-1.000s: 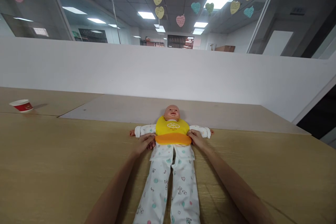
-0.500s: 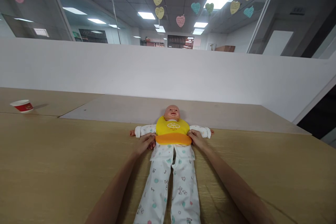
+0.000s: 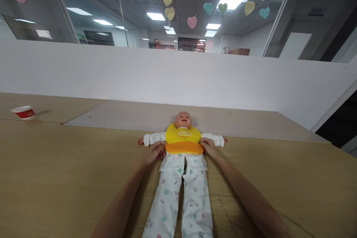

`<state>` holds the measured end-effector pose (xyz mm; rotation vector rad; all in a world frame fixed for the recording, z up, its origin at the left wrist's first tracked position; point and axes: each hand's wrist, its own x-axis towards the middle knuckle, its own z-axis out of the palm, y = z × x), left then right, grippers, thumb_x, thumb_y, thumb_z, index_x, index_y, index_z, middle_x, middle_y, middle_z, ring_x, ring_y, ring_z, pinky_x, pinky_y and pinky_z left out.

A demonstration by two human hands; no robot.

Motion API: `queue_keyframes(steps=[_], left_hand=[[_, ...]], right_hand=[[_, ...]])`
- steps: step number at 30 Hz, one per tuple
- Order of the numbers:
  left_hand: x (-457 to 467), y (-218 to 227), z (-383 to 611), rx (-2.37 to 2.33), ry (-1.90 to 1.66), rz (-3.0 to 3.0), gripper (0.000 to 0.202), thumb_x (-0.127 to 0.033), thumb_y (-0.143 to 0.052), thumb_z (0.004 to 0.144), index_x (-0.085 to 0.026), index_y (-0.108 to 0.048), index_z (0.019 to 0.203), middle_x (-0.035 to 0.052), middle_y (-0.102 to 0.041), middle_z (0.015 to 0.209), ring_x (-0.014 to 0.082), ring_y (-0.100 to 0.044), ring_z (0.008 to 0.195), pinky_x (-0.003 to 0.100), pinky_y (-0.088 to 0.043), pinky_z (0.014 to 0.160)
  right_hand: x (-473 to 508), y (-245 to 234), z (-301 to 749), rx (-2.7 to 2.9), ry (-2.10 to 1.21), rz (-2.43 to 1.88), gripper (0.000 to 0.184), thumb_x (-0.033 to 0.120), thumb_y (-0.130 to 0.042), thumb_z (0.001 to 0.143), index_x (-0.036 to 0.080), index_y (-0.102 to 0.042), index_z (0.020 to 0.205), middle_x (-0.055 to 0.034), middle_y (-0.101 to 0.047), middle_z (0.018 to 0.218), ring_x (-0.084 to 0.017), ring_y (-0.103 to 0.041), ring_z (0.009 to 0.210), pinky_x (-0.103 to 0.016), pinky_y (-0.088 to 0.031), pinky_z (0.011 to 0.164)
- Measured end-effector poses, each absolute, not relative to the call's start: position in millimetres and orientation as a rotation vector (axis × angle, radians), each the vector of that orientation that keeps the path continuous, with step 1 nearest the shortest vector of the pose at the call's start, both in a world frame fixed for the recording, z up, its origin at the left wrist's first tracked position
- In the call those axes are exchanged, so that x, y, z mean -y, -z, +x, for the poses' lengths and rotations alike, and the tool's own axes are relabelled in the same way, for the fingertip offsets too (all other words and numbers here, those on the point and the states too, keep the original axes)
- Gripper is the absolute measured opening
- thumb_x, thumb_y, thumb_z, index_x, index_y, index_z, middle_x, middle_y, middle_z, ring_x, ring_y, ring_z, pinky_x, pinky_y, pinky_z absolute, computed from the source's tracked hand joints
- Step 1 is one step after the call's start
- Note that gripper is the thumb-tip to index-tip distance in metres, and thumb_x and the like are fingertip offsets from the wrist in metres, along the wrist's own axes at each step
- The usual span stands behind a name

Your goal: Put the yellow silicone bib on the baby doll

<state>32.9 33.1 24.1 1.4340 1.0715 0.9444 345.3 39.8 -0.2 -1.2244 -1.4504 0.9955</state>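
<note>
A baby doll [image 3: 183, 119] lies on its back in the middle, arms stretched out to both sides. It wears white patterned pajamas [image 3: 170, 189]. Over its chest is a yellow bib [image 3: 182, 134] with a citrus-slice print and an orange pocket [image 3: 184, 147] along the lower edge. My left hand [image 3: 156, 151] is closed at the bib's lower left edge, fingers curled under. On the opposite side my right hand [image 3: 208, 146] pinches the bib's right edge by the pocket. The bib lies flat and straight between them.
A red and white paper cup [image 3: 24, 112] stands at the far left of the wooden table [image 3: 69, 178]. Behind lies a grey board [image 3: 134, 115], against a low white wall [image 3: 156, 76]. Glass panes with heart-shaped notes [image 3: 192, 22] rise above the wall.
</note>
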Motion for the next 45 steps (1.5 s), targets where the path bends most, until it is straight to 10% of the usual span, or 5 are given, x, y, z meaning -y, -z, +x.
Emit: queue_keyframes(steps=[19,30,45], left_hand=[[-37.3,-16.8,26.5,-1.386,-1.398,1.504,0.032,-0.047,-0.053,0.077,-0.019,-0.061,0.091,0.0005,-0.056,0.061,0.0136,-0.048,0.052,0.026,-0.036,0.052],[-50.1,-1.7,-0.2,-2.029,-1.599,1.896,0.018,-0.020,-0.048,0.079,-0.017,-0.062,0.091,0.0093,-0.064,0.097,0.0225,-0.059,0.093,0.036,-0.047,0.087],[-48.0,-2.8,-8.3,-2.256,-1.012,1.898,0.040,-0.017,-0.044,0.085,-0.012,-0.056,0.123,0.0146,-0.063,0.126,0.0267,-0.056,0.117,0.037,-0.043,0.100]], right_hand=[[-35.2,-16.4,367.7,1.236,-1.171,-1.178,0.031,0.048,-0.066,0.067,0.018,-0.059,0.075,0.0015,-0.054,0.057,-0.008,-0.043,0.042,-0.022,-0.019,0.041],[-53.2,-8.5,453.4,0.969,-0.220,-1.457,0.035,0.049,-0.053,0.068,0.017,-0.059,0.080,-0.0075,-0.066,0.077,-0.020,-0.060,0.068,-0.031,-0.044,0.066],[-56.6,18.7,478.4,1.097,-0.136,-1.868,0.015,0.026,-0.060,0.075,0.016,-0.065,0.085,-0.0078,-0.070,0.081,-0.017,-0.063,0.071,-0.026,-0.042,0.064]])
